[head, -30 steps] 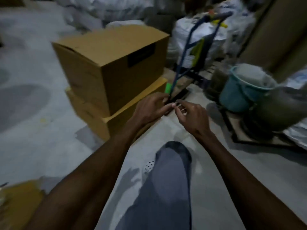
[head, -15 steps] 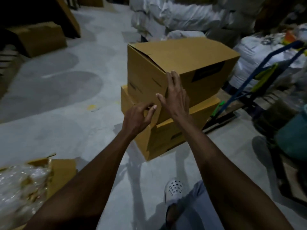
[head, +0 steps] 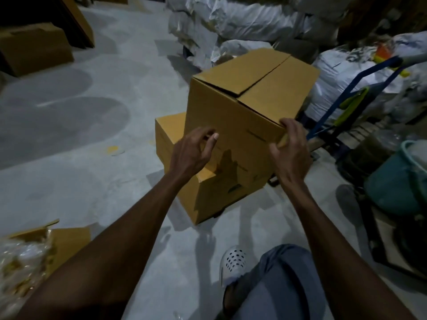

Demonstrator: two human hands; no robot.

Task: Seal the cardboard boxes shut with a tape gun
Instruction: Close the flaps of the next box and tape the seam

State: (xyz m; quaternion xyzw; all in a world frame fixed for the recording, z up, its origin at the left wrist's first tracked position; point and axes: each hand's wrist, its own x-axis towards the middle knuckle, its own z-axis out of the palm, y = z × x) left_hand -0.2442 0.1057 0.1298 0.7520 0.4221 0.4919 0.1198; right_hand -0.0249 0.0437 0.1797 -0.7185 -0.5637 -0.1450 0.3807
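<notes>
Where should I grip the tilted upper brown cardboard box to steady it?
Grip the upper brown cardboard box by its two near vertical edges, one from each side. The right hand already wraps the right corner; the left hand hovers open.

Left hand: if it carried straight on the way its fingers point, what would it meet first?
Probably the near side of the top cardboard box; the left hand hovers close before it, fingers loosely curled, holding nothing. Depth is uncertain.
</notes>
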